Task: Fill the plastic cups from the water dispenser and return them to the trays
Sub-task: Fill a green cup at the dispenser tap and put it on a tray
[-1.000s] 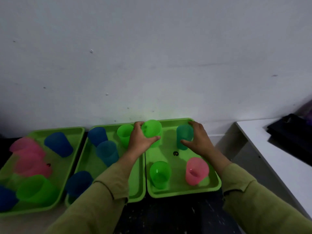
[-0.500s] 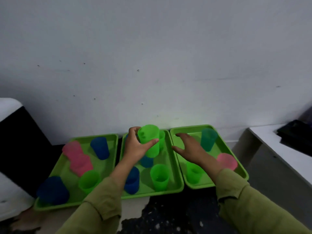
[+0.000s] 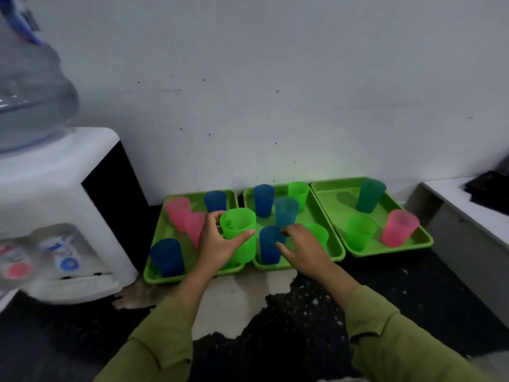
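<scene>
Since a second ago, when it was at the right tray, the green cup has moved to centre frame, gripped by the left hand, nearing the dispenser at left. I judge filling comes next. The right hand hovers slack and empty. That tray holds three cups; whether they hold water is unreadable.

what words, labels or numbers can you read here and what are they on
No text here is legible.
Water bottle: blue label near its top, too blurred to read.
Water dispenser: blue print above the taps, too blurred to read.
Red round mark and blue round mark on its front: no readable characters.
</scene>
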Demonstrator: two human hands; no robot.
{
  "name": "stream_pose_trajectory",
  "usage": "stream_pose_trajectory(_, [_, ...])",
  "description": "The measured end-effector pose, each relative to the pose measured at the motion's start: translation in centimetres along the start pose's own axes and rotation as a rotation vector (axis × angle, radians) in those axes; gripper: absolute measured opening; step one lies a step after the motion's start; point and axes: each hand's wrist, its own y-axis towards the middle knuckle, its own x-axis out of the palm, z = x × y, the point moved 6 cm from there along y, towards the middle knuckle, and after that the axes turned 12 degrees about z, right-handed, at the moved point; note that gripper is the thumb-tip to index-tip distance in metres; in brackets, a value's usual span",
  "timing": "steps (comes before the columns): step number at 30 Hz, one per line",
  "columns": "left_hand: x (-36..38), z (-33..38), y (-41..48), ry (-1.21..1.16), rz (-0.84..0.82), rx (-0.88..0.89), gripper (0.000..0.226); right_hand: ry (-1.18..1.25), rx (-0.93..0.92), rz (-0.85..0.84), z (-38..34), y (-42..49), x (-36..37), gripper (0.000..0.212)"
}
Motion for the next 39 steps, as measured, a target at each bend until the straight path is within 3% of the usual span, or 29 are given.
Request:
stream_pose_trajectory(11, [-10.7, -5.0, -3.7, 0.049, 0.016, -0.093, 0.067, 0.085, -0.032, -0.064, -8.8, -4.1, 4.4, 0.032])
stream_pose_trajectory(19, [-20.8, -11.2, -1.6, 0.012, 0.089, -0.173, 0.058, 0.130, -0.061, -0.103, -17.2, -4.2, 10.1, 0.036])
stream_pose_trajectory(29, [-32.3, -20.3, 3.5, 0.013, -0.032, -0.212, 0.056, 0.164, 0.011, -0.020, -30.1, -1.6, 19.7, 0.039])
stream_pose_trajectory(39, [-38.2, -23.6, 7.1, 0.023, -0.099, -0.224, 0.061, 0.208, 0.089, -0.004, -35.8, -2.3, 24.9, 0.038])
